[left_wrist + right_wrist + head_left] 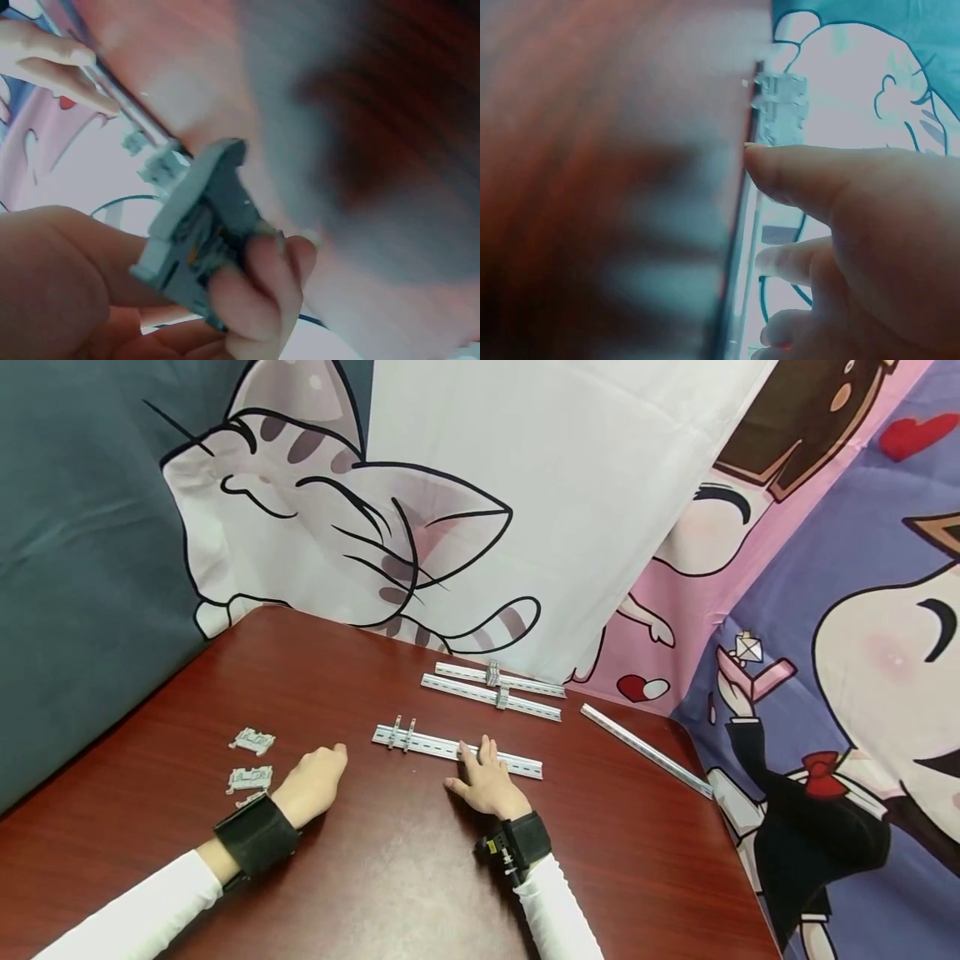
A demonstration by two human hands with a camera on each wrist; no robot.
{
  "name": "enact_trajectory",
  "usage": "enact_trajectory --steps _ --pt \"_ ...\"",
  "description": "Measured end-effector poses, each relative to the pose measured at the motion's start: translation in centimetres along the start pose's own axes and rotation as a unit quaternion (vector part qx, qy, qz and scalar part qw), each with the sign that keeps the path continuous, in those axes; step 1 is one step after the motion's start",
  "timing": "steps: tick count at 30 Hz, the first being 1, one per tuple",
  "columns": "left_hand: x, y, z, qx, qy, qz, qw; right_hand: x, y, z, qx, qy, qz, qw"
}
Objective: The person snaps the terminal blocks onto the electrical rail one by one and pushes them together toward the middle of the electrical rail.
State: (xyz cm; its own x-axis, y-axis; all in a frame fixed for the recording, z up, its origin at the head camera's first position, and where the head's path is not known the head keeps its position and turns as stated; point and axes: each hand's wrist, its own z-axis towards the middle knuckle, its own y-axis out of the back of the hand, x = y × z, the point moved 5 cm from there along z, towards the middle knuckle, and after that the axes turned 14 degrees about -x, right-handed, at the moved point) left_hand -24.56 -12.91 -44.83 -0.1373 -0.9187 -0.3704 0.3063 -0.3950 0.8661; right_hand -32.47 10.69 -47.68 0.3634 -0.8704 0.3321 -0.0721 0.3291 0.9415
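Note:
A grey DIN-rail terminal block (187, 217) is pinched between the thumb and curled fingers of my left hand (311, 785). That hand hovers left of a slotted metal DIN rail (435, 746); the block is hidden in the head view. Near the rail's left end, two thin terminal blocks (401, 735) stand side by side, a small gap between them. My right hand (491, 787) lies on the rail right of its middle, fingers spread and fairly straight. In the right wrist view, its thumb (795, 172) touches the rail edge close to the mounted blocks (780, 105).
Loose terminal blocks (252, 741) lie at the left, one partly behind my left wrist. Two more rails (453, 687) with clustered blocks (492, 674) lie at the back. Another rail (645, 750) slants along the right table edge. A printed cloth (585, 485) hangs behind the table.

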Motion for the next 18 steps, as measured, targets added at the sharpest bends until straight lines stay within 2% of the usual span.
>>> enact_trajectory --steps 4,7,10,14,16,18 --pt "-1.8 -0.1 0.4 0.018 -0.013 -0.034 0.9992 -0.6 1.0 -0.1 -0.001 -0.021 -0.03 0.999" --pt "-3.3 -0.2 0.9 0.027 -0.016 -0.086 0.9958 -1.3 1.8 -0.4 0.006 -0.056 -0.056 0.997" --pt "-4.6 -0.2 1.4 0.0 -0.036 -0.124 0.9916 -2.0 2.4 -0.7 0.01 -0.09 -0.075 0.993" --pt "-6.4 -0.5 2.7 -0.058 -0.076 -0.1 0.9904 -2.9 2.8 -0.8 0.017 -0.126 -0.099 0.987" --pt "-7.2 -0.7 3.5 -0.071 -0.088 -0.103 0.9882 -3.3 2.9 -0.8 0.019 -0.139 -0.11 0.984" --pt "-8.0 -0.9 4.5 -0.071 -0.096 -0.125 0.9849 -3.5 3.1 -0.7 0.021 -0.148 -0.117 0.982"
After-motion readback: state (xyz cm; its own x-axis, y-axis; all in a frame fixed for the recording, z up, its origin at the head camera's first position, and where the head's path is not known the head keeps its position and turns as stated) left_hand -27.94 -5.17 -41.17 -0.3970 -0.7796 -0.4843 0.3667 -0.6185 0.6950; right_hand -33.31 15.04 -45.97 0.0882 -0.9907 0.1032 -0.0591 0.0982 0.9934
